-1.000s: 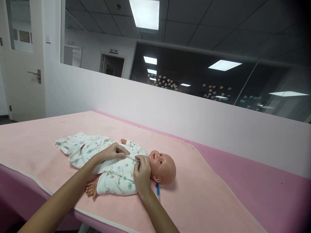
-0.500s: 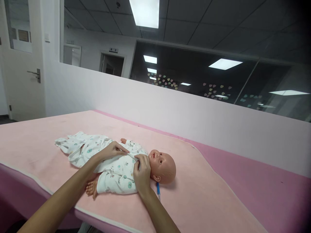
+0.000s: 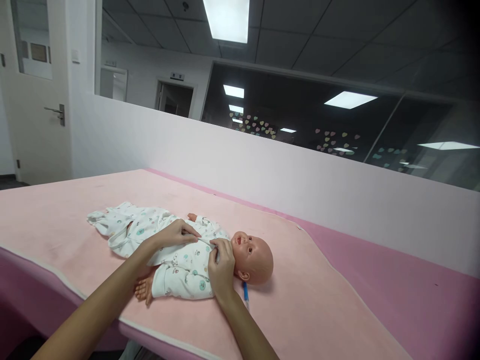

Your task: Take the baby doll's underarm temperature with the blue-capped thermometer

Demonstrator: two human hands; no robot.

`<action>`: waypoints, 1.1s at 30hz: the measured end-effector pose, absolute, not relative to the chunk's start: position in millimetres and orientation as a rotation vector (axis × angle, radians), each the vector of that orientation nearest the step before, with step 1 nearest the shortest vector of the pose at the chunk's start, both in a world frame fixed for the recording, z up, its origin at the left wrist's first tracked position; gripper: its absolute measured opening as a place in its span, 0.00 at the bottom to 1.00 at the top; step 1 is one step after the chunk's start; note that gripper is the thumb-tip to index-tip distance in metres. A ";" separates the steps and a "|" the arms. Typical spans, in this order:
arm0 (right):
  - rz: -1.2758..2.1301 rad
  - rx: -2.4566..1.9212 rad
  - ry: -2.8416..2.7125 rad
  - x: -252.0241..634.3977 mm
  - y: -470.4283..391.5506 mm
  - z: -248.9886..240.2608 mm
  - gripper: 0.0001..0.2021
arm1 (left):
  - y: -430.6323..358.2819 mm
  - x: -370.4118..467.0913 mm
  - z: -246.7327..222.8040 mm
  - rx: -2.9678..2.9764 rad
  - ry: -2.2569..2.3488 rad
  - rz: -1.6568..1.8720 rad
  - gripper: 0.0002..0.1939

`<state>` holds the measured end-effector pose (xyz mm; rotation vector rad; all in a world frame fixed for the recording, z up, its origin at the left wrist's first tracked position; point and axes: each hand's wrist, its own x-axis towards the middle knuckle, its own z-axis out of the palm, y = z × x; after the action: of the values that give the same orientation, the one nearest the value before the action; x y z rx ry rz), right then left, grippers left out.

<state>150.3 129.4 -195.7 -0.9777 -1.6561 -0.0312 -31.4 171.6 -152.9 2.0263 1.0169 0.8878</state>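
A baby doll [image 3: 258,260] lies on its back, head to the right, dressed in a white printed romper [image 3: 176,280]. My left hand [image 3: 178,233] pinches the edge of the romper's front opening at mid-chest. Closer to the doll's neck, my right hand [image 3: 222,262] is closed on the same edge, its fingertips curled into the cloth. Between the two hands the fabric edge is drawn fairly straight. Whatever fastener may be under my fingers is hidden. The doll's near hand [image 3: 144,290] sticks out of its sleeve below my left wrist.
The doll rests on a pink padded mat [image 3: 315,310] with a pale piped edge. Partly under the doll's head, beside my right wrist, lies a blue, pen-like object [image 3: 245,291]. A low white wall [image 3: 240,160] with windows above runs behind the mat. A door [image 3: 41,120] stands at far left.
The whole view has shifted slightly, putting everything a little further right. Both hands keep their hold on the romper in nearly the same place.
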 end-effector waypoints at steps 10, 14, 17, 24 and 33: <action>-0.124 -0.783 -1.626 148.3 124.4 -192.8 0.13 | 175.3 -29.7 -158.0 2.182 0.935 1.048 0.14; -0.148 -0.764 -1.619 148.3 123.9 -194.6 0.13 | 172.5 -29.0 -156.2 2.362 0.942 1.100 0.12; -0.173 -0.740 -1.616 148.1 123.9 -195.7 0.13 | 168.2 -28.3 -155.7 2.443 1.054 1.071 0.13; -0.228 -0.696 -1.598 149.0 124.9 -194.3 0.13 | 164.8 -31.8 -155.5 2.474 1.151 1.013 0.17; -0.293 -0.694 -1.589 150.3 124.5 -192.9 0.14 | 174.1 -75.0 -155.2 2.147 0.984 0.810 0.13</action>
<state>150.3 124.5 -192.9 -0.6944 -1.5888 -0.2930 -75.0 174.1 -155.2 2.1469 0.9836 0.8096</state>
